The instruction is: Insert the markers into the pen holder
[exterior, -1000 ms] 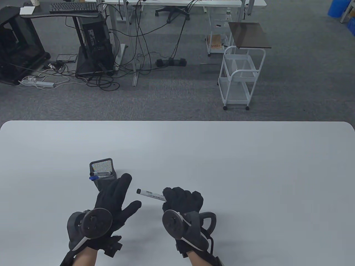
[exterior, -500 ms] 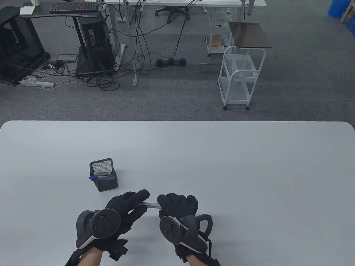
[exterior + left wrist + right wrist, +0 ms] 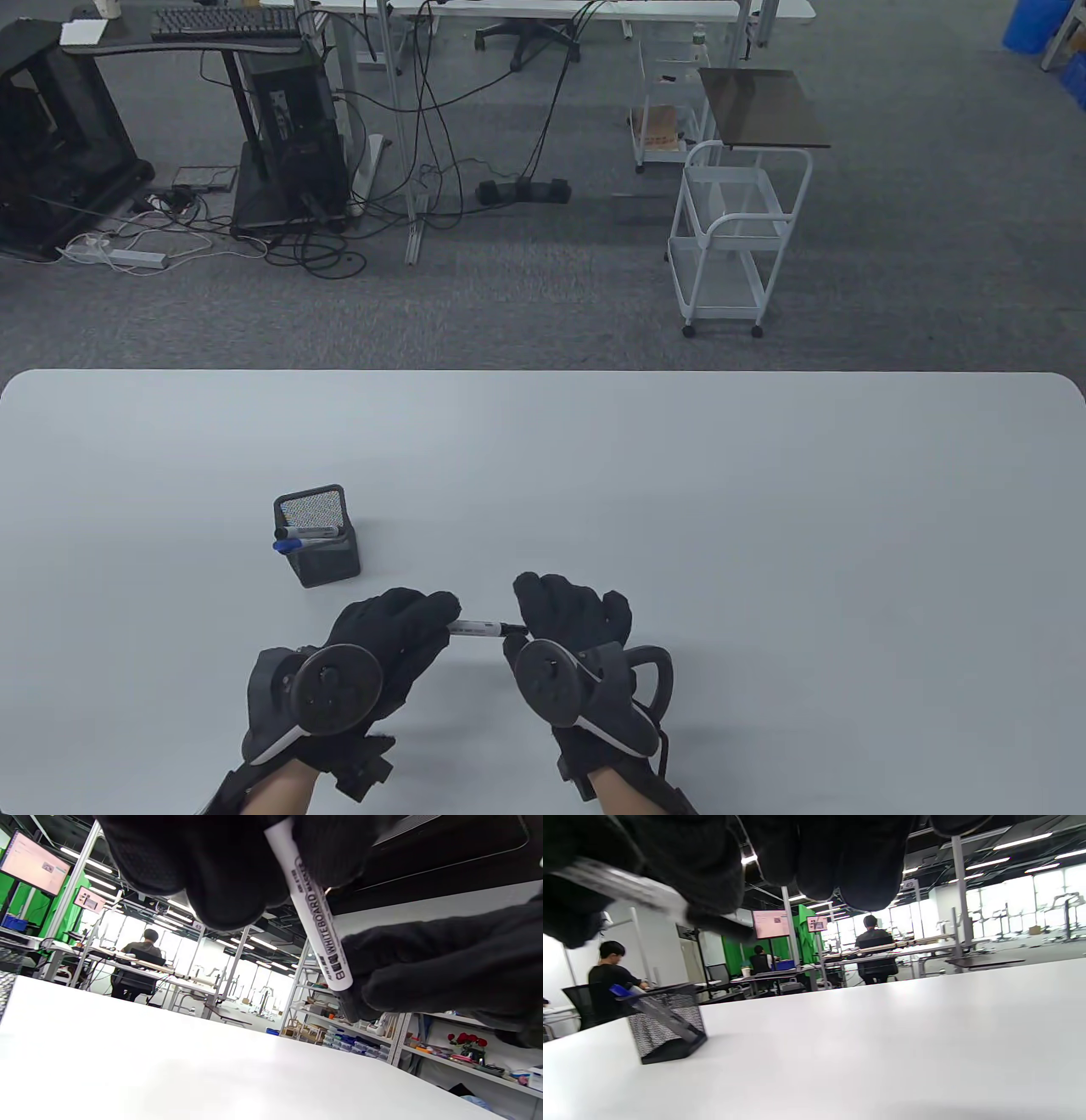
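A white whiteboard marker (image 3: 477,628) with a dark end is held level above the table between both hands. My left hand (image 3: 443,618) grips its left end. My right hand (image 3: 521,633) pinches its dark right end. The left wrist view shows the marker (image 3: 316,916) under my left fingers (image 3: 229,878), with the right hand's fingers (image 3: 445,963) closed on its dark tip. The black mesh pen holder (image 3: 327,560) stands just beyond my left hand, with a blue-capped marker (image 3: 299,535) leaning inside. It also shows in the right wrist view (image 3: 666,1022).
The white table (image 3: 679,509) stretches far and right of the hands. Its front edge is just below the wrists. A white wire cart (image 3: 734,238) and desks with cables stand on the carpet beyond the table.
My left hand drew back from beside the pen holder and took hold of the marker's left end. My right hand shifted slightly right, so more of the marker shows between the hands.
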`<act>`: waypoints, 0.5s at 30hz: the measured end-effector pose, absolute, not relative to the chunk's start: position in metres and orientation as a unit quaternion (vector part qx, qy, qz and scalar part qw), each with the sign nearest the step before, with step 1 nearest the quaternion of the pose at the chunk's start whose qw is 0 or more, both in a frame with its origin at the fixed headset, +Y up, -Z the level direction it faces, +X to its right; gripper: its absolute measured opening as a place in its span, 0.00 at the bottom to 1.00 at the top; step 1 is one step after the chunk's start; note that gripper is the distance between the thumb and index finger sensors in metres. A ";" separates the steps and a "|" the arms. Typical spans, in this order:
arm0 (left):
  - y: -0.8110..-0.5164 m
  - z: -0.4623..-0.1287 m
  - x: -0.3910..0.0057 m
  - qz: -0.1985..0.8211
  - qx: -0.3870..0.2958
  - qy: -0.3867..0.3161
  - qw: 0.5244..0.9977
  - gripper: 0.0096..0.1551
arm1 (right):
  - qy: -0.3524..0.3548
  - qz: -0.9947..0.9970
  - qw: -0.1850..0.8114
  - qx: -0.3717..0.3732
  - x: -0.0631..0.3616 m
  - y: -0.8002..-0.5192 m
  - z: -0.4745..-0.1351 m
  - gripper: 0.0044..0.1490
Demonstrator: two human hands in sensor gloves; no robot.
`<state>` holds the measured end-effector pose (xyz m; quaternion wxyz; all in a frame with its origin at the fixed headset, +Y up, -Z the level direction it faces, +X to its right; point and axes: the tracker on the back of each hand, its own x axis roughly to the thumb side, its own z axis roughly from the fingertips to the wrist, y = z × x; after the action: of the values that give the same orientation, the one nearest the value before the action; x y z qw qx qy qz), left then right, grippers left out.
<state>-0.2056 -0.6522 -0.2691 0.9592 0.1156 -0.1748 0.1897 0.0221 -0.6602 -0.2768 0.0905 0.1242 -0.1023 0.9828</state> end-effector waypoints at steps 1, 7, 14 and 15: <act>-0.652 -0.270 -0.207 0.185 0.113 -0.172 0.961 0.22 | -0.104 0.984 0.084 0.118 0.025 -0.660 -0.278 0.45; -0.634 -0.281 -0.234 0.097 0.113 -0.121 0.981 0.22 | -0.098 0.985 0.106 0.097 0.042 -0.659 -0.283 0.46; -0.602 -0.314 -0.268 -0.013 0.100 -0.038 0.994 0.22 | -0.104 0.984 0.111 0.088 0.049 -0.655 -0.284 0.45; -0.600 -0.318 -0.270 -0.025 0.097 -0.030 0.995 0.21 | -0.104 0.984 0.112 0.088 0.050 -0.655 -0.284 0.45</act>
<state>-0.2701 -0.5997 -0.3178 0.9945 0.0969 -0.0295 -0.0253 0.0497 -0.6553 -0.2842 0.1123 0.0881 -0.1043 0.9842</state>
